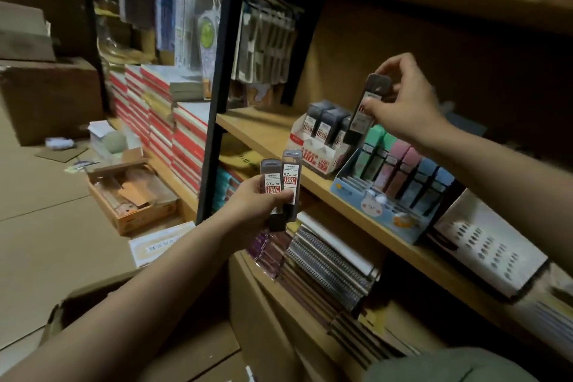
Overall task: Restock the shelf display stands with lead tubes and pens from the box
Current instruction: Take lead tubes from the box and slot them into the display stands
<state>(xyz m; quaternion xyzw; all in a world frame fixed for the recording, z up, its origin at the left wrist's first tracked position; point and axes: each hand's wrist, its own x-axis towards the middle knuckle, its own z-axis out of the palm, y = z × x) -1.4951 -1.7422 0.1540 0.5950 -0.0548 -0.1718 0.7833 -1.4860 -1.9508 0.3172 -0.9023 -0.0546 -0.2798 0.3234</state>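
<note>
My left hand (257, 200) grips two grey lead tubes (280, 186) with red and white 0.7 labels, held upright in front of the shelf edge. My right hand (400, 102) pinches a third lead tube (361, 116) by its top, tilted, its lower end just above the white and red display stand (313, 149). That stand sits on the wooden shelf (269, 136) and holds several matching tubes (325, 121). The open cardboard box (80, 298) lies at the bottom left, under my left forearm.
A blue display stand (366, 205) with pastel tubes sits right of the white one. A white perforated rack (483, 245) stands further right. Spiral notebooks (328, 260) fill the shelf below. A black upright post (217, 102) divides the shelves. Cartons and a tray lie on the floor at left.
</note>
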